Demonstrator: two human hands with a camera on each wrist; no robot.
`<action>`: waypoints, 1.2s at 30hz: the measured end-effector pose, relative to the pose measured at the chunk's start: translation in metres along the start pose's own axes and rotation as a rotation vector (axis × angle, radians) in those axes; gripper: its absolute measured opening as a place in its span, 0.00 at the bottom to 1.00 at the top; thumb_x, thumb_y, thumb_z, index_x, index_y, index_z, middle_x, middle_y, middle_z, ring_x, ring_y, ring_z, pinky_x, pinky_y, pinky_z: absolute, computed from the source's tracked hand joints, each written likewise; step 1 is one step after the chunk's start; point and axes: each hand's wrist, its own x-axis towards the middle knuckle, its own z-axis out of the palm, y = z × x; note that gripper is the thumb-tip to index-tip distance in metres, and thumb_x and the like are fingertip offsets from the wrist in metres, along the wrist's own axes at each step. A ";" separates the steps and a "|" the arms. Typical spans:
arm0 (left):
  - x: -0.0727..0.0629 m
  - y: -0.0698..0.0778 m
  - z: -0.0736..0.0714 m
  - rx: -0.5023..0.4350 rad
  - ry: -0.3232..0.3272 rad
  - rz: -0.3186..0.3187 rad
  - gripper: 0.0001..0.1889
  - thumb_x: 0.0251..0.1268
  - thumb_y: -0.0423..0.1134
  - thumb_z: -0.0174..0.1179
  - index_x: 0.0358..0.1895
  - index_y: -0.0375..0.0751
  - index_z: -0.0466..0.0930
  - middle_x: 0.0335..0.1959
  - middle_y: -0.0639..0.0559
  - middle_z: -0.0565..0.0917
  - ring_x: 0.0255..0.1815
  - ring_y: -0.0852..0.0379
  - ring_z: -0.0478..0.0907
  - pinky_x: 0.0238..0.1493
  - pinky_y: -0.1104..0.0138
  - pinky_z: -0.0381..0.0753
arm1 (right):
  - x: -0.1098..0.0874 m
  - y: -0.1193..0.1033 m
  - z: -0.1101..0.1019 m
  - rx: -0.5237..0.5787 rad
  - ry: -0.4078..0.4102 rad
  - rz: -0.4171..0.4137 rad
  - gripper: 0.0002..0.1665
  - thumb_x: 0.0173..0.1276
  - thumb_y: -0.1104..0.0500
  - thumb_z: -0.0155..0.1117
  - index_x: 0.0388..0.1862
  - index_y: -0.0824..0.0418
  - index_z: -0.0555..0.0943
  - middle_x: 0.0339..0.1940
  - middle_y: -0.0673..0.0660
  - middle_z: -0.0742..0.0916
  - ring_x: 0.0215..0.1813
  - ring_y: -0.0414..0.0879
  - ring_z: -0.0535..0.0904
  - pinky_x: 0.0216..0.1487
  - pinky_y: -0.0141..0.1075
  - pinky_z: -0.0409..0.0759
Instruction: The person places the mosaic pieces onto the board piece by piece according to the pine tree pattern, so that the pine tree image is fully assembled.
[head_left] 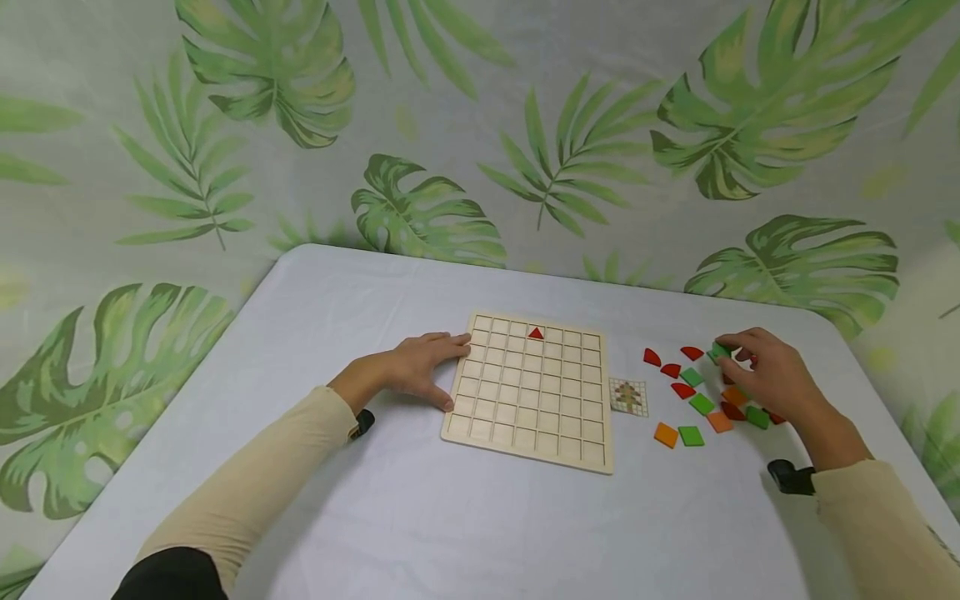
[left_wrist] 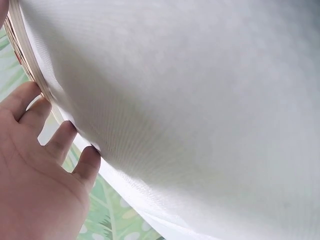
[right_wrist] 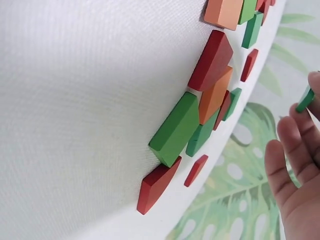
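Observation:
A pale wooden grid board (head_left: pixel 528 392) lies on the table with one red triangle (head_left: pixel 536 333) in a cell of its top row. My left hand (head_left: pixel 416 365) is spread along the board's left edge, fingertips and thumb touching it; the left wrist view shows the fingers (left_wrist: pixel 60 142) at the rim. Over the loose pieces on the right, my right hand (head_left: pixel 776 375) pinches a green tile (right_wrist: pixel 305 100) between thumb and finger. In the right wrist view that tile is held off the table, partly hidden by the fingertips.
A small pattern card (head_left: pixel 628 398) lies against the board's right edge. Several loose red quarter-round pieces (head_left: pixel 682 389), green squares (head_left: pixel 691 436) and orange squares (head_left: pixel 665 434) are scattered right of it. A leaf-print cloth (head_left: pixel 555 167) hangs behind the table.

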 end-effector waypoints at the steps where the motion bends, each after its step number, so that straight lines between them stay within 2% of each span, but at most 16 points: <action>1: 0.000 0.000 0.000 0.000 0.002 0.002 0.50 0.53 0.55 0.72 0.78 0.49 0.57 0.83 0.57 0.49 0.83 0.42 0.45 0.78 0.40 0.50 | 0.000 0.000 0.000 0.000 -0.001 -0.001 0.18 0.63 0.64 0.69 0.51 0.68 0.82 0.46 0.66 0.83 0.42 0.57 0.78 0.35 0.40 0.77; 11: 0.000 -0.001 -0.001 -0.006 0.003 0.002 0.50 0.53 0.56 0.72 0.78 0.50 0.57 0.83 0.56 0.49 0.83 0.42 0.45 0.78 0.40 0.50 | -0.001 0.002 0.004 0.008 -0.059 0.039 0.19 0.64 0.63 0.69 0.53 0.68 0.81 0.48 0.68 0.81 0.44 0.59 0.78 0.34 0.37 0.77; 16: 0.000 -0.002 -0.001 -0.003 0.008 0.006 0.50 0.53 0.55 0.72 0.78 0.49 0.57 0.83 0.56 0.49 0.83 0.41 0.45 0.78 0.40 0.50 | 0.001 -0.001 0.005 0.005 -0.034 -0.005 0.19 0.62 0.64 0.70 0.52 0.67 0.82 0.47 0.66 0.82 0.42 0.58 0.79 0.35 0.37 0.79; 21: 0.000 0.000 -0.001 -0.011 0.002 0.011 0.50 0.53 0.55 0.72 0.78 0.49 0.57 0.83 0.55 0.49 0.83 0.41 0.44 0.78 0.40 0.50 | 0.003 -0.005 0.008 0.012 -0.009 -0.053 0.18 0.61 0.65 0.71 0.51 0.65 0.83 0.46 0.64 0.82 0.40 0.55 0.79 0.34 0.30 0.77; 29: 0.001 0.000 -0.001 0.006 -0.017 0.003 0.51 0.54 0.55 0.72 0.79 0.50 0.54 0.84 0.54 0.47 0.84 0.43 0.42 0.78 0.40 0.49 | 0.016 -0.031 0.010 0.044 -0.036 -0.127 0.19 0.62 0.64 0.71 0.52 0.63 0.83 0.46 0.61 0.83 0.39 0.52 0.79 0.32 0.32 0.77; 36: 0.002 -0.002 0.000 0.023 -0.015 0.001 0.51 0.54 0.56 0.72 0.79 0.50 0.54 0.83 0.53 0.48 0.84 0.42 0.43 0.78 0.40 0.50 | 0.034 -0.061 0.014 0.060 -0.081 -0.172 0.18 0.64 0.64 0.68 0.53 0.63 0.83 0.47 0.60 0.83 0.42 0.52 0.79 0.38 0.43 0.81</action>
